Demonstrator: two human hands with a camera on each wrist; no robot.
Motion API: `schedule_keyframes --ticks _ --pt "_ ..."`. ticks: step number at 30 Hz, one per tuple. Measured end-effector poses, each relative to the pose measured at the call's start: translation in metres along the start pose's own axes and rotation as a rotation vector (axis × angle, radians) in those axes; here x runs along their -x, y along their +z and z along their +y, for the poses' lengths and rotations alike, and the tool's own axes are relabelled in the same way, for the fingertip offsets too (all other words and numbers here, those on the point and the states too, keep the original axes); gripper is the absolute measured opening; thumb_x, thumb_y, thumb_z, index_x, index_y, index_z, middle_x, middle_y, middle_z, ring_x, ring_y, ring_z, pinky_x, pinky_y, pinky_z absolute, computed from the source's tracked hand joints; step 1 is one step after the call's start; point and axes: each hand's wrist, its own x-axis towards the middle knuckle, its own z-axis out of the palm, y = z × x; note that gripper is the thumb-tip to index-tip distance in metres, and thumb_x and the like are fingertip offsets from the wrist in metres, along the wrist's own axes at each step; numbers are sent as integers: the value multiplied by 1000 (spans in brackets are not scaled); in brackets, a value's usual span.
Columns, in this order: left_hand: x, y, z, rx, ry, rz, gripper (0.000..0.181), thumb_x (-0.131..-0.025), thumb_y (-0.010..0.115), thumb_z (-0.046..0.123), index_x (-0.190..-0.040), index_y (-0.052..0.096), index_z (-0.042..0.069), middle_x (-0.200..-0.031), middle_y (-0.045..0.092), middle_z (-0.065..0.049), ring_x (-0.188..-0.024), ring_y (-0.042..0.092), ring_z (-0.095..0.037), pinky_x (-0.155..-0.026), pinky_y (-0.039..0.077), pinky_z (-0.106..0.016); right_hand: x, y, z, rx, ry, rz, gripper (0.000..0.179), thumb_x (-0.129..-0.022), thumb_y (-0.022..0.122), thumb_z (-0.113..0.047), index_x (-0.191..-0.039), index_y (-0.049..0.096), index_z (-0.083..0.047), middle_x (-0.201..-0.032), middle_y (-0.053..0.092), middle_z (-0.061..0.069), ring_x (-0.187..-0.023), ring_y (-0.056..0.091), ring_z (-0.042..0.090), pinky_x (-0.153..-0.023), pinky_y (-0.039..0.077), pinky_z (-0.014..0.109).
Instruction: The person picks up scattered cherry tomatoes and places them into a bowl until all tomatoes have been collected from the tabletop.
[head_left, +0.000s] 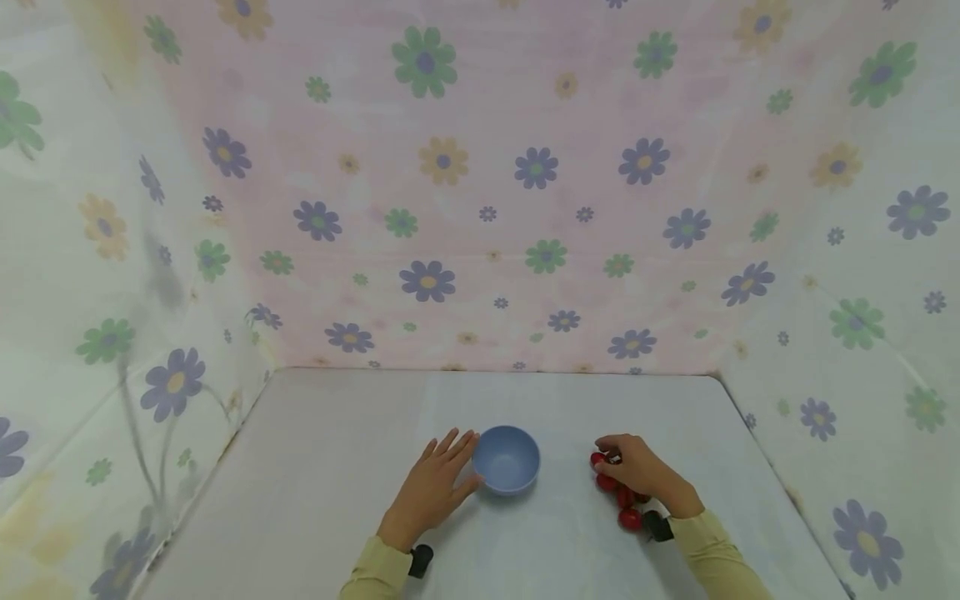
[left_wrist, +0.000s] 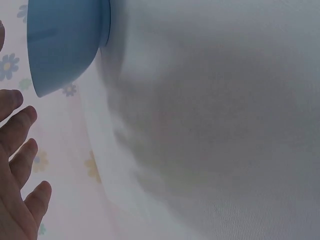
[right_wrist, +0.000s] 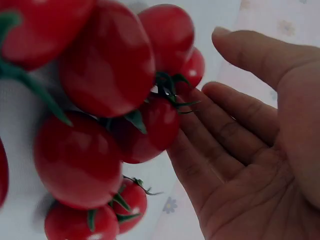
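Observation:
A blue bowl [head_left: 507, 462] stands upright on the white table. My left hand [head_left: 437, 483] is just left of it, fingers spread and fingertips right at its rim; the left wrist view shows the bowl's outer wall [left_wrist: 62, 45] beyond the fingers. To the right of the bowl lies a cluster of red cherry tomatoes [head_left: 630, 519] with green stem tops. Over the far end of the cluster is my right hand [head_left: 643, 467]. In the right wrist view its thumb and fingers are apart, with fingertips beside the tomatoes [right_wrist: 107, 60] and partly hidden behind them.
Flowered cloth walls [head_left: 495, 250] enclose the white tabletop [head_left: 360, 417] at the back and on both sides. A small black wrist camera [head_left: 421, 560] sits under the left wrist, and another black camera [head_left: 658, 526] is at the right wrist, close to the nearest tomato.

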Motion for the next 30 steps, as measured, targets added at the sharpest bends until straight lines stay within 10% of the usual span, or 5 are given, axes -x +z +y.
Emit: schedule_keyframes --ticks 20,30 --pt "-8 14 4 -43 14 -29 74 -99 58 52 -156 41 7 -161 42 -8 -150 36 -32 -119 33 -56 -11 -4 18 -125 109 -53 38 -85 84 -17 -118 73 -2 -115 72 10 -103 68 24 -92 58 46" --pt "-10 15 5 -96 15 -33 73 -100 57 52 -156 41 7 -161 41 -8 -150 36 -30 -120 33 -54 -16 -8 27 -135 39 -83 35 -84 84 -18 -114 75 -2 -108 75 7 -98 69 21 -89 59 43"
